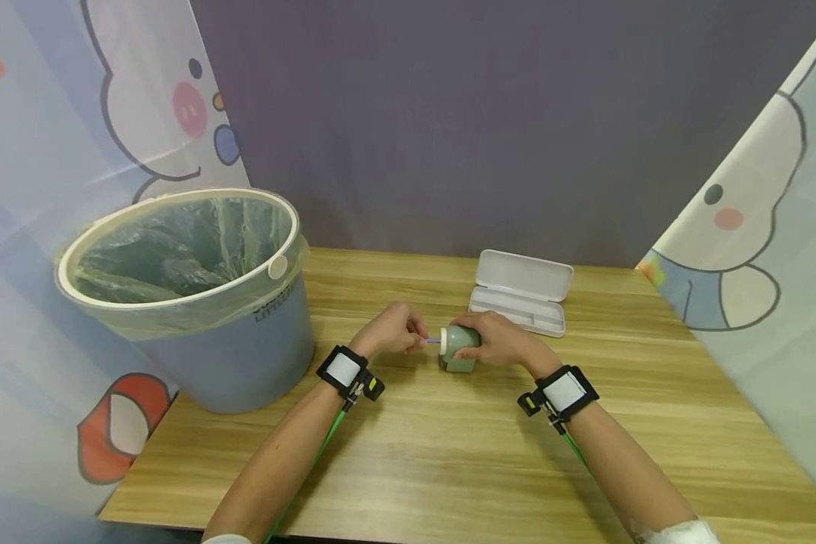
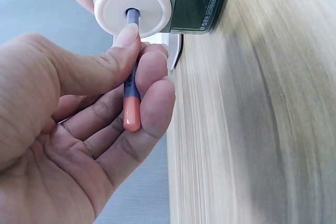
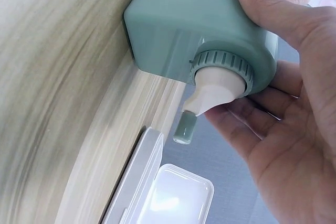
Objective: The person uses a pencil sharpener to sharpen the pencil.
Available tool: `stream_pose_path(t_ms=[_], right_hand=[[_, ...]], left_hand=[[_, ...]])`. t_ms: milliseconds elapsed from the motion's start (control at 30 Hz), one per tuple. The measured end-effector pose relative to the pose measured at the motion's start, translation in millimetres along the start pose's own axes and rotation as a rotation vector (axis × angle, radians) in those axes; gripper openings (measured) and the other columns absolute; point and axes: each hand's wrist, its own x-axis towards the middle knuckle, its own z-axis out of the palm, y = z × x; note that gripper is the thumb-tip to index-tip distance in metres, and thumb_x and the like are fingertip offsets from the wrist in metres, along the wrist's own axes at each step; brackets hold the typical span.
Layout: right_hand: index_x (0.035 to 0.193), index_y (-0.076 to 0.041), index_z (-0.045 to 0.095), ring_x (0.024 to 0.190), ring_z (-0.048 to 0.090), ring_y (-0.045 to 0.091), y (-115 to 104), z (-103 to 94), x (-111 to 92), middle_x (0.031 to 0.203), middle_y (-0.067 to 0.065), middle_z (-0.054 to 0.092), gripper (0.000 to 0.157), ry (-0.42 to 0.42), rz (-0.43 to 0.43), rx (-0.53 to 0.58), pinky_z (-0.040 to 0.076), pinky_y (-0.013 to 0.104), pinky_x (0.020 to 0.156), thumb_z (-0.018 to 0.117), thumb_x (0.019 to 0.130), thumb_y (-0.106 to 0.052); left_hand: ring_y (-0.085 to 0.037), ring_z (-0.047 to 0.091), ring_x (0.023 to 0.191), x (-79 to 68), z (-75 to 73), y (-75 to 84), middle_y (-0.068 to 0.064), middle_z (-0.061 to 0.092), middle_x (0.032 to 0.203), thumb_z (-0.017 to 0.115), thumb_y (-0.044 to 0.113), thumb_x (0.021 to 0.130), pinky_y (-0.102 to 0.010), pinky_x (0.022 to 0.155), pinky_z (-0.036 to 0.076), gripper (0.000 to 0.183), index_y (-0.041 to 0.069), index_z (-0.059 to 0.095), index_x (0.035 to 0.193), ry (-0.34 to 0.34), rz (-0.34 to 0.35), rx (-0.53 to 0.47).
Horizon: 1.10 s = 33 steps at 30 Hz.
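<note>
A green crank pencil sharpener [image 1: 459, 349] stands on the wooden table in the head view, its cream front ring facing left. My right hand [image 1: 498, 337] grips its top and sides. The right wrist view shows the sharpener's cream crank [image 3: 218, 86] with a green knob, untouched by the fingertips. My left hand [image 1: 396, 329] pinches a purple pencil [image 2: 130, 80] with an orange end between thumb and fingers. In the left wrist view the pencil's far end sits in the hole of the front ring; its tip is hidden inside.
An open white pencil case [image 1: 517, 317] lies behind the sharpener, lid raised toward the dark back wall. At left stands a large blue bin [image 1: 224, 363] with a clear plastic liner. Wood-grain table [image 1: 449, 453] extends in front.
</note>
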Motion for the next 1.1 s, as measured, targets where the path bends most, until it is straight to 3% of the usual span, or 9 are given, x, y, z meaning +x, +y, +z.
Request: stream_pose_path(t_ms=[267, 567, 900, 1100], right_hand=[[0.131, -0.005, 0.066, 0.087, 0.059, 0.008, -1.7, 0.8, 1.7, 0.117, 0.004, 0.071, 0.058, -0.024, 0.0, -0.029, 0.048, 0.025, 0.075, 0.082, 0.087, -0.039], [0.13, -0.004, 0.066, 0.086, 0.059, 0.008, -5.8, -4.8, 1.5, 0.115, 0.004, 0.072, 0.058, -0.054, 0.019, -0.043, 0.048, 0.025, 0.074, 0.082, 0.086, -0.038], [0.122, -0.004, 0.069, 0.081, 0.059, 0.007, -7.2, -9.2, 5.8, 0.105, 0.002, 0.073, 0.053, -0.065, -0.01, -0.082, 0.048, 0.025, 0.072, 0.084, 0.084, -0.037], [0.12, -0.005, 0.07, 0.079, 0.058, 0.006, -8.2, -11.1, 7.7, 0.101, 0.0, 0.072, 0.052, -0.073, 0.003, -0.117, 0.048, 0.025, 0.07, 0.086, 0.083, -0.038]], left_hand=[[-0.015, 0.067, 0.061, -1.8, -0.6, -4.9, -0.019, 0.075, 0.084, 0.071, 0.003, 0.093, -0.026, 0.055, 0.054, 0.006, 0.001, 0.075, 0.09, -0.006, 0.003, -0.026], [-0.016, 0.068, 0.061, -2.0, -1.6, -8.7, -0.006, 0.073, 0.076, 0.074, 0.002, 0.091, -0.029, 0.057, 0.057, 0.005, 0.003, 0.075, 0.087, -0.001, 0.027, -0.042], [-0.016, 0.067, 0.06, -4.3, -3.5, -5.8, -0.007, 0.073, 0.077, 0.075, 0.001, 0.09, -0.028, 0.056, 0.057, 0.006, 0.002, 0.074, 0.084, 0.001, 0.004, -0.055], [-0.025, 0.071, 0.066, -4.5, -6.0, -7.5, -0.01, 0.074, 0.079, 0.074, 0.002, 0.091, -0.033, 0.06, 0.06, 0.004, 0.002, 0.074, 0.087, -0.017, -0.002, -0.072]])
